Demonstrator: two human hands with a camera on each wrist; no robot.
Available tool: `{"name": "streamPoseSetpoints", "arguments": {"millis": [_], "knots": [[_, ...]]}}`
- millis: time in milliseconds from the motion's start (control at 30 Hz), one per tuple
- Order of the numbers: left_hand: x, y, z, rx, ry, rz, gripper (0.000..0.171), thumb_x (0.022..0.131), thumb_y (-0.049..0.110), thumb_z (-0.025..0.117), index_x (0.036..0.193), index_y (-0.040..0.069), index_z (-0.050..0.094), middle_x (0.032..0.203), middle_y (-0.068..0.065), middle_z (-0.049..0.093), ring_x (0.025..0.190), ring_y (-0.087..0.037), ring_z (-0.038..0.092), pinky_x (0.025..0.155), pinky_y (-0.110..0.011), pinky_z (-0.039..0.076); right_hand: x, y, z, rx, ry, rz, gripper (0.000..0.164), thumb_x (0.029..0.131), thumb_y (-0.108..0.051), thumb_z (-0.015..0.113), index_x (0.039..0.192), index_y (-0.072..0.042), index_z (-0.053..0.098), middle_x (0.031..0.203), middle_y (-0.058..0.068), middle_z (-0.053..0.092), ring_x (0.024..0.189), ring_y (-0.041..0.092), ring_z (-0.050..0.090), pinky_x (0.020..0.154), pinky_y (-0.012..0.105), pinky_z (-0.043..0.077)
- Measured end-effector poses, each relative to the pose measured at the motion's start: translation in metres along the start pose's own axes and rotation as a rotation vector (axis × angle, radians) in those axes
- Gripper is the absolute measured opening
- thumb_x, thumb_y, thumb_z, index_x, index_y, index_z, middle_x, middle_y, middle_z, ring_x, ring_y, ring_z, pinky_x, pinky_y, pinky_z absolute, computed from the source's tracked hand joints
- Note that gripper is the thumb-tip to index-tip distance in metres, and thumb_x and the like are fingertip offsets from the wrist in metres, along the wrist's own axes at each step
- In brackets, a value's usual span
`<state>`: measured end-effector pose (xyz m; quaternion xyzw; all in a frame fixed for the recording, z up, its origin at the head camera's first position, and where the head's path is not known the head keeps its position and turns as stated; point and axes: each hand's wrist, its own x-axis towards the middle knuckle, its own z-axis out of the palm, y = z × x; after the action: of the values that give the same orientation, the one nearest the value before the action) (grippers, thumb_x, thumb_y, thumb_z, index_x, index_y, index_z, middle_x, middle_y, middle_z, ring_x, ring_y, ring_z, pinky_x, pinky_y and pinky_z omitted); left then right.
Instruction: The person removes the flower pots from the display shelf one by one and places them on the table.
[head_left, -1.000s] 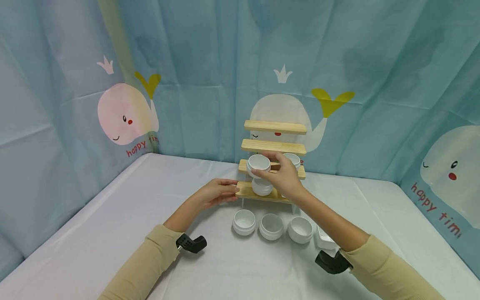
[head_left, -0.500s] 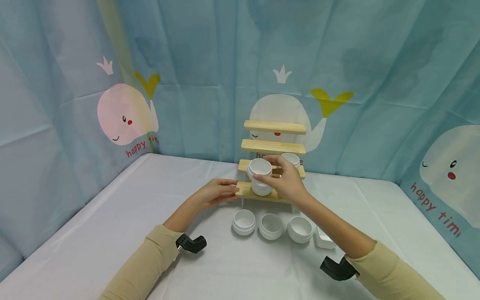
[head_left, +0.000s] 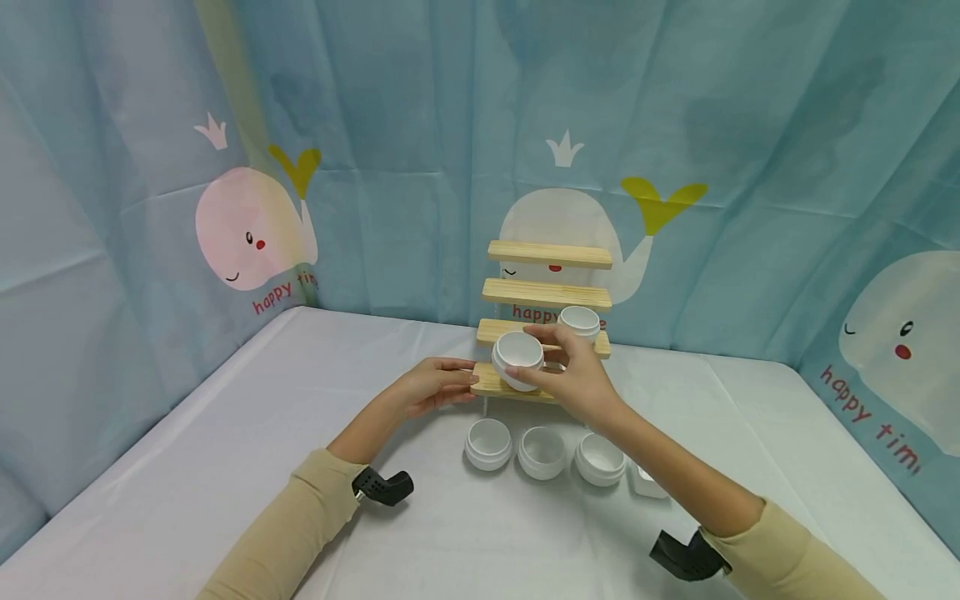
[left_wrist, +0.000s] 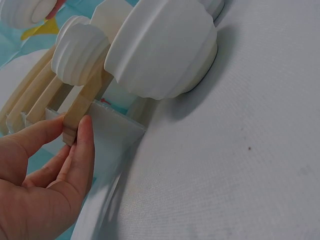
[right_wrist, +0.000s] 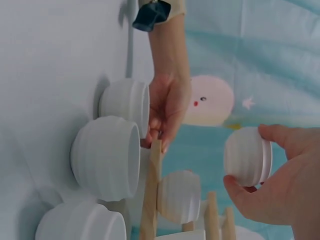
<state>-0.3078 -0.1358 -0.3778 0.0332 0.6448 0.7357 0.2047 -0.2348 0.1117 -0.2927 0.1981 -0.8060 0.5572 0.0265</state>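
Note:
My right hand (head_left: 581, 379) pinches a small round white bowl (head_left: 517, 346) between thumb and fingers, in front of a tiered wooden display stand (head_left: 547, 293). In the right wrist view, a gap separates this held bowl (right_wrist: 247, 156) from another white bowl (right_wrist: 179, 196) on the lowest board. That lower bowl is largely covered by the held one in the head view. At the stand's left, my left hand (head_left: 431, 387) grips the end of the lowest board (left_wrist: 82, 102) between thumb and fingers. One more white bowl (head_left: 579, 321) sits on the second board from the bottom, right side.
Three round white bowls stand in a row on the white-covered table before the stand: left (head_left: 488, 444), middle (head_left: 542, 454) and right (head_left: 600, 460). A white angular dish (head_left: 647, 483) lies beside them, partly behind my right forearm. A blue printed curtain (head_left: 375, 208) hangs behind.
My right hand has lowered the held bowl from in front of the second board to nearer the lowest one. The left hand stays on the board end.

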Motion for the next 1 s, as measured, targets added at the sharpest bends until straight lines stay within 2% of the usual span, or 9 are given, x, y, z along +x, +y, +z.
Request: {"name": "streamPoseSetpoints", "arguments": {"millis": [167, 600, 1000], "knots": [[0.001, 0.0, 0.0, -0.001, 0.001, -0.002, 0.05, 0.106, -0.001, 0.059, 0.152, -0.013, 0.043, 0.109, -0.012, 0.067, 0.084, -0.011, 0.072, 0.079, -0.021, 0.065, -0.006, 0.001, 0.001, 0.024, -0.024, -0.026, 0.058, 0.091, -0.005, 0.083, 0.142, 0.003, 0.057, 0.136, 0.022, 0.062, 0.113, 0.032, 0.067, 0.085, 0.021, 0.061], [0.002, -0.002, 0.0, 0.015, -0.002, 0.011, 0.05, 0.106, -0.001, 0.059, 0.152, -0.014, 0.044, 0.108, -0.011, 0.068, 0.084, -0.01, 0.073, 0.079, -0.02, 0.065, -0.018, 0.005, 0.006, 0.066, -0.081, 0.01, 0.059, 0.091, -0.005, 0.082, 0.143, 0.004, 0.054, 0.138, 0.023, 0.059, 0.113, 0.029, 0.068, 0.087, 0.022, 0.062], [0.003, -0.003, -0.002, 0.021, -0.005, 0.005, 0.05, 0.107, 0.001, 0.058, 0.153, -0.013, 0.042, 0.115, -0.012, 0.065, 0.086, -0.01, 0.072, 0.082, -0.021, 0.065, -0.028, 0.013, 0.015, 0.123, -0.131, -0.01, 0.059, 0.09, -0.003, 0.083, 0.142, 0.004, 0.056, 0.137, 0.022, 0.06, 0.112, 0.027, 0.069, 0.093, 0.025, 0.063]]}}
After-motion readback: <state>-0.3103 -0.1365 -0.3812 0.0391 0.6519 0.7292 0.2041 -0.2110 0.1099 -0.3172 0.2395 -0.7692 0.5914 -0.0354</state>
